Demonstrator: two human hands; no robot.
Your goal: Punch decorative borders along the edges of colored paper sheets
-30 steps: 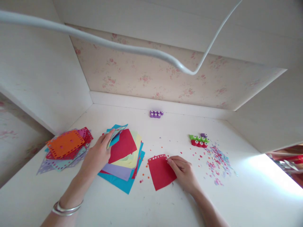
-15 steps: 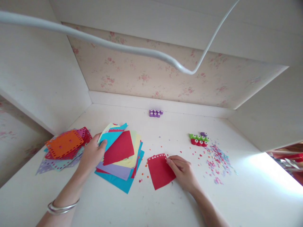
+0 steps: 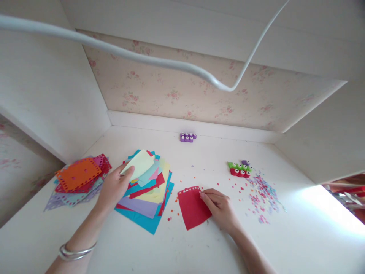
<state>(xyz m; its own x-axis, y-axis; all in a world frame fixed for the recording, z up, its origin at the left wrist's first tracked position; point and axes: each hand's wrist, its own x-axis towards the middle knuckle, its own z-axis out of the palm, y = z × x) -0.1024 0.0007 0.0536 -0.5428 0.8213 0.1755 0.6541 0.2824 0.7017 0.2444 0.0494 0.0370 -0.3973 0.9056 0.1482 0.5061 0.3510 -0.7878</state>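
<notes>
Purple mini punches (image 3: pixel 187 137) are sitting mid-frame; green/red punches (image 3: pixel 240 169) are standing at R, next to scattered confetti (image 3: pixel 262 196). Punched sheets (image 3: pixel 79 175) are lying lower L. White cable (image 3: pixel 137 55) is crossing up top, blocking pt of floral wallpaper (image 3: pixel 173 95).

L hand (image 3: pixel 115 186), reaching up-R, is pinching a pale-green sheet (image 3: pixel 139 165) over the paper stack (image 3: pixel 139 206), L of ctr. R hand (image 3: pixel 221 207), angled up-L, is pinching the red sheet (image 3: pixel 194 210) at its upper-R corner, btm ctr, & covering that corner. Stack's lower layers are mostly hiding.
</notes>
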